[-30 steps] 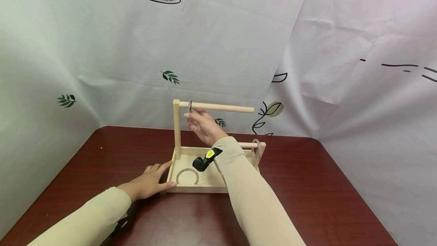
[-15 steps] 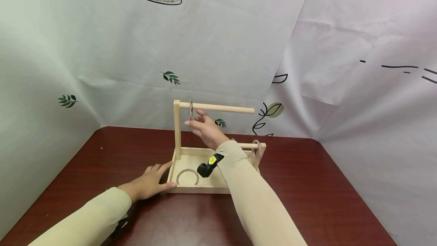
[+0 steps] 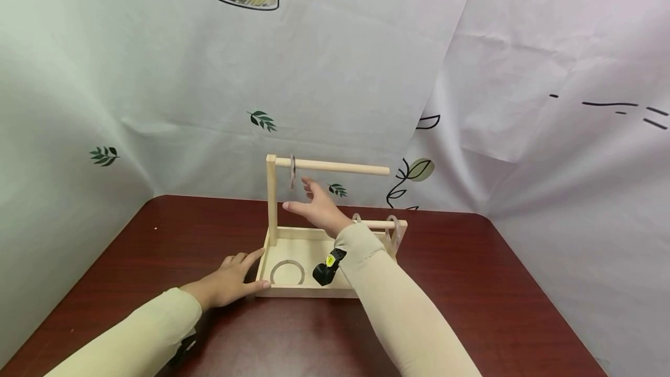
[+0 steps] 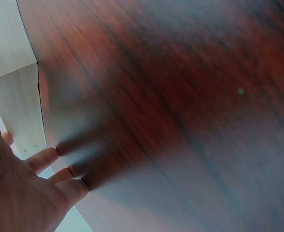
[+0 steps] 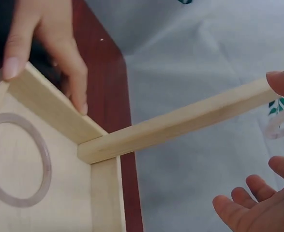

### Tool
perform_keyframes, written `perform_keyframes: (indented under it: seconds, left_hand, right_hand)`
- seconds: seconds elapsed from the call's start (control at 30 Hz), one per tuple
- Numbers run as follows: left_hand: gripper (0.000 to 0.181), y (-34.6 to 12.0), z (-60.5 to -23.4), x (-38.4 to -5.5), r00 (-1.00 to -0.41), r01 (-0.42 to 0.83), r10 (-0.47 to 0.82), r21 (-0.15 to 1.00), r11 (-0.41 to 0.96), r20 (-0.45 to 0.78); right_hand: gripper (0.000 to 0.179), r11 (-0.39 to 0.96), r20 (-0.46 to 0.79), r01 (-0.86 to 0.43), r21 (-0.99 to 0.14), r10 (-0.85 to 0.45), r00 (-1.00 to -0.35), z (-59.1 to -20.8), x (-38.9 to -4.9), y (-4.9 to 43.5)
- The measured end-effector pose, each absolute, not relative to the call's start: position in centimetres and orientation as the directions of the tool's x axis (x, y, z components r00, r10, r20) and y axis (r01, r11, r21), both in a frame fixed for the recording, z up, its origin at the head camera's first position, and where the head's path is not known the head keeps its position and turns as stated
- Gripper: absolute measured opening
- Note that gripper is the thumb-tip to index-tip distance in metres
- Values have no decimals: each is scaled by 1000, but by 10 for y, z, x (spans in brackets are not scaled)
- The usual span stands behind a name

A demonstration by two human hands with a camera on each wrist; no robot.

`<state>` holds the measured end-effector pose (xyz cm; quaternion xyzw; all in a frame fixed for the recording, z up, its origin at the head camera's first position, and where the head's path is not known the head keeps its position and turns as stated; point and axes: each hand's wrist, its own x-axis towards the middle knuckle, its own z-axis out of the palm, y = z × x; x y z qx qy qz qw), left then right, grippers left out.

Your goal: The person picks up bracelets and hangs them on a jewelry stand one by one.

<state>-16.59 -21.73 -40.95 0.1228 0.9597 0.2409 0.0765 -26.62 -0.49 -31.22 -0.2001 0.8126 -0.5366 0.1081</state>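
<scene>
A pale wooden stand (image 3: 272,202) has a tray, a tall post with an upper rod (image 3: 345,166), and a lower rod (image 3: 376,224) at the right. One translucent bangle (image 3: 292,174) hangs on the upper rod near the post. Just below and right of it is my right hand (image 3: 320,209), thumb and fingers spread, holding nothing. My left hand (image 3: 227,281) rests at the tray's left front corner, its thumb on the rim and its straight fingers along the outer side. Another bangle (image 5: 46,164) lies flat in the tray.
On the lower rod hang a bangle (image 3: 399,230) near its right end and one more (image 3: 356,217), mostly hidden by the right sleeve. The stand sits on a dark red wooden table (image 3: 471,284). A white printed cloth (image 3: 335,74) hangs behind.
My right hand has let go of the bangle on the upper rod and moved down and slightly right, fingers spreading. The bangle stays hanging; my left hand keeps its place.
</scene>
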Motion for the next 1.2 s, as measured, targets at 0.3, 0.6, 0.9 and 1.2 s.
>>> perform_keyframes:
  seconds: [0.3, 0.6, 0.9, 1.2]
  left_hand:
    - [86, -218, -408, -166, -957, 204, 277, 479, 854, -86]
    - [86, -218, -410, -166, -958, 190, 270, 482, 855, -102]
    - [87, -218, -409, -167, -955, 192, 275, 478, 857, -110]
    - [87, -218, -410, -168, -956, 194, 273, 469, 862, -104]
  right_hand:
    - [86, 477, 31, -282, -832, -467, -884, -320, -255, -4]
    - [87, 533, -21, -303, -790, -517, -856, -328, -248, -2]
    - [85, 580, -42, -335, -743, -540, -840, -339, -245, -3]
    - [88, 642, -101, -379, -666, -582, -807, -351, -244, -2]
